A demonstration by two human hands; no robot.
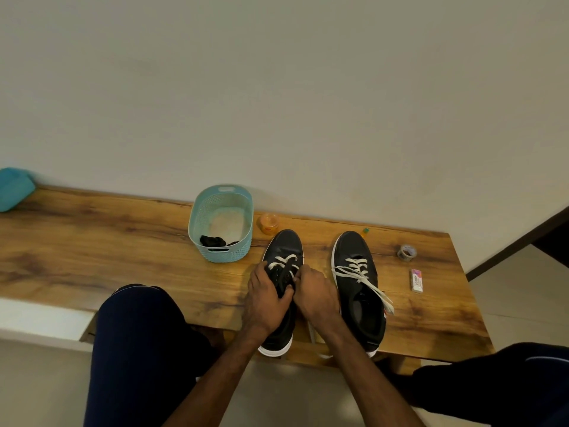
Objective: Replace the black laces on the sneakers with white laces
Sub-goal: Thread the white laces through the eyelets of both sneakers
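Two matte black sneakers with white soles stand side by side on the wood-grain tabletop (123,241), toes toward the wall. The left hand (266,298) curls round the left sneaker (284,245) at its eyelets, and the right hand (314,295) has its fingers pinched on the flat white lace (281,261) — crossed only through the toe-end rows. The right sneaker (354,248) is laced further, its lace ends (377,292) trailing loose, and a perforated teal basket (197,223) behind holds the crumpled black laces (212,241).

Wooden table (92,241) against wall; orange jar (268,223) just beside teal basket (228,255); tape roll (406,251), eraser box (417,280) near right end
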